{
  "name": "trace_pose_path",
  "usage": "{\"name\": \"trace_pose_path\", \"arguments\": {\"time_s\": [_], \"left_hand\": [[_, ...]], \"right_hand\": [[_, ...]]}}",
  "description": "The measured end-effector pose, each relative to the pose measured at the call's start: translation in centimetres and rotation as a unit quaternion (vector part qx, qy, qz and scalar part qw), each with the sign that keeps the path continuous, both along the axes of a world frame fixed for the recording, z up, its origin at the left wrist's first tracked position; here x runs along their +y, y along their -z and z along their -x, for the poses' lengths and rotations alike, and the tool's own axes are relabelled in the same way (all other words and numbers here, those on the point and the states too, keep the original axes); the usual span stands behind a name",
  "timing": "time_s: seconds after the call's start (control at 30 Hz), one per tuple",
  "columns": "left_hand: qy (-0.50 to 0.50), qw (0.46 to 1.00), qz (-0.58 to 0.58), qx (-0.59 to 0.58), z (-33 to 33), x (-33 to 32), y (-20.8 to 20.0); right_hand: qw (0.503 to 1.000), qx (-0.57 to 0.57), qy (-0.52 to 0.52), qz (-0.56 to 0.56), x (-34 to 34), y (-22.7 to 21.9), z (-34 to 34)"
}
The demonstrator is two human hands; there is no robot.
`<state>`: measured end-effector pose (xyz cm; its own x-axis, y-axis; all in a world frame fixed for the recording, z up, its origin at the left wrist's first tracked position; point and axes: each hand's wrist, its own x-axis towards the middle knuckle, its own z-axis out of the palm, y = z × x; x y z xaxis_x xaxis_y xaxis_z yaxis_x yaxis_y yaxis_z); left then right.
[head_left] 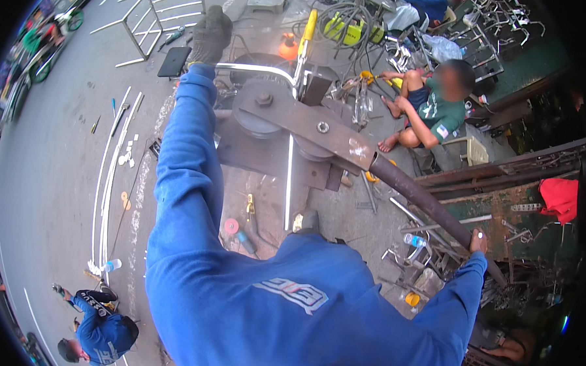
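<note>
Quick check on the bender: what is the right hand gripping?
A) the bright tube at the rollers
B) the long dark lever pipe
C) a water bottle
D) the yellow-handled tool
B: the right hand wraps the long dark lever pipe, while the gloved left hand holds the bright tube.

Shiny metal tube [255, 68] lies across the far side of the rusty bending machine [289, 117], curving down around its round wheel. The machine's long dark lever pipe [423, 202] slants near and right from the wheel.
</note>
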<state>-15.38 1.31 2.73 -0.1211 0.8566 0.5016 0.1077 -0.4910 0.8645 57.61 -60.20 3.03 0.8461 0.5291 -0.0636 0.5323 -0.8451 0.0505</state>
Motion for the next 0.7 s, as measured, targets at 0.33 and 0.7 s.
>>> {"name": "trace_pose_path", "arguments": {"time_s": [0.33, 0.7], "left_hand": [[-0.035, 0.991, -0.129, -0.015, 3.0, 0.5, -3.3], [0.044, 0.956, 0.132, -0.259, 3.8, -4.1, -1.5]], "right_hand": [[0.999, 0.006, 0.038, 0.016, 0.2, -0.3, 0.4], [0.999, -0.003, 0.038, 0.028, 0.1, 0.3, 0.0]]}}
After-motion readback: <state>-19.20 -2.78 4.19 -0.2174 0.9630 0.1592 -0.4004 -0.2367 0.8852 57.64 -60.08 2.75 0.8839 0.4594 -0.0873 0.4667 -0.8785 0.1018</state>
